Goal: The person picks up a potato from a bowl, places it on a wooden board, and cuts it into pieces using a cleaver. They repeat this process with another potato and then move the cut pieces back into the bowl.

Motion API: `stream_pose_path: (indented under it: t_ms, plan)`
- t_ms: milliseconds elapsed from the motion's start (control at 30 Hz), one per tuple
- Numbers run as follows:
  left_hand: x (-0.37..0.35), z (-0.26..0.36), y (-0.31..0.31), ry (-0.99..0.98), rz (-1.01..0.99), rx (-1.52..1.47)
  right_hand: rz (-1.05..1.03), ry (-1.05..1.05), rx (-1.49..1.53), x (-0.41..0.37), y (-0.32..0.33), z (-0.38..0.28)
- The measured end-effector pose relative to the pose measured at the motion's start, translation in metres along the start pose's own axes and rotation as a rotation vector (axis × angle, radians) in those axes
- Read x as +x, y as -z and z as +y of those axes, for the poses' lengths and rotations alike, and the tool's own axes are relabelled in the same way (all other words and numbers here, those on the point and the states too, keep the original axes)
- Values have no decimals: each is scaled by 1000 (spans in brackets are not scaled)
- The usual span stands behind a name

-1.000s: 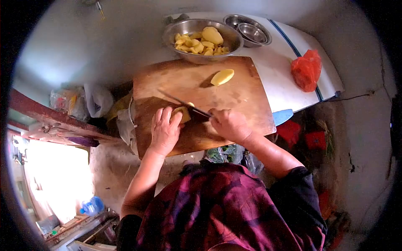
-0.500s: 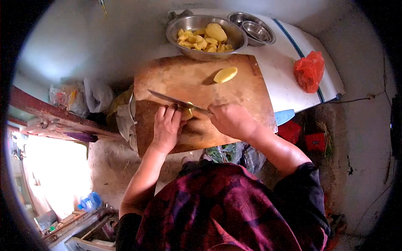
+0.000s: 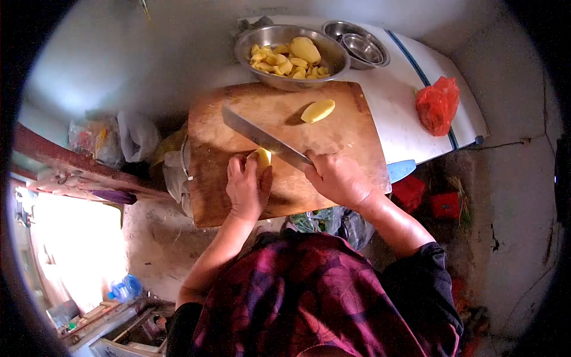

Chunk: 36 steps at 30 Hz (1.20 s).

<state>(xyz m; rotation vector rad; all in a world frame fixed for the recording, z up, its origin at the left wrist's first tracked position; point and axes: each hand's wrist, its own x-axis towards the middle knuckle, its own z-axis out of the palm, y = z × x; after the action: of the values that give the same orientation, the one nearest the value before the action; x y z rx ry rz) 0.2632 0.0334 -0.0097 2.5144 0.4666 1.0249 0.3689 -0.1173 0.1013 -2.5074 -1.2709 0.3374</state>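
Note:
My left hand [image 3: 249,187] is closed round a yellow potato piece [image 3: 263,157] on the wooden cutting board [image 3: 267,107], its fingers hiding part of the piece. In my right hand [image 3: 340,178] is the handle of a large knife [image 3: 264,138]. The blade points to the upper left, its flat side showing, just above and beside the held piece. Another potato piece [image 3: 318,110] lies by itself on the upper right of the board.
Behind the board, a metal bowl [image 3: 244,64] holds potato pieces and one larger potato. Smaller metal bowls [image 3: 382,58] stand beside it. A red plastic bag [image 3: 437,106] lies at the right, and a blue object [image 3: 402,170] sticks out beside the board.
The knife has turned, showing more of its flat side, and its tip is higher. My left hand has moved right and now grips the potato piece in a more upright position.

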Motion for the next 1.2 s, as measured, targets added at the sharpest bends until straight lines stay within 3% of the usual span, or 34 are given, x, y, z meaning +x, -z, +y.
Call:
stream_pose_path:
  t_ms: [167, 267, 400, 500, 700, 767, 1000, 1133, 1200]
  plan:
    - [3, 1, 3, 40, -66, -50, -98, 22, 25, 23, -23, 9]
    - [5, 1, 5, 36, -85, -93, -55, 97, 13, 31, -37, 23]
    - [8, -5, 10, -113, -138, -60, 20, 83, -101, 20, -29, 22]
    - [12, -7, 18, -138, -228, -48, -66, 52, -235, 9, -8, 5]
    - [16, -5, 20, -162, -240, -7, -46, 78, -93, 17, -17, 4]
    - [15, -5, 22, -112, -340, -21, -62, 46, -65, 28, -33, 13]
    - [7, -15, 15, -114, -258, -75, 86, 42, -30, 14, -21, 17]
    - [10, -8, 17, -102, -220, -78, -130, 89, -186, 4, 6, -6]
    - [9, -8, 12, -100, -209, -7, -75, 87, -144, 5, -10, -2]
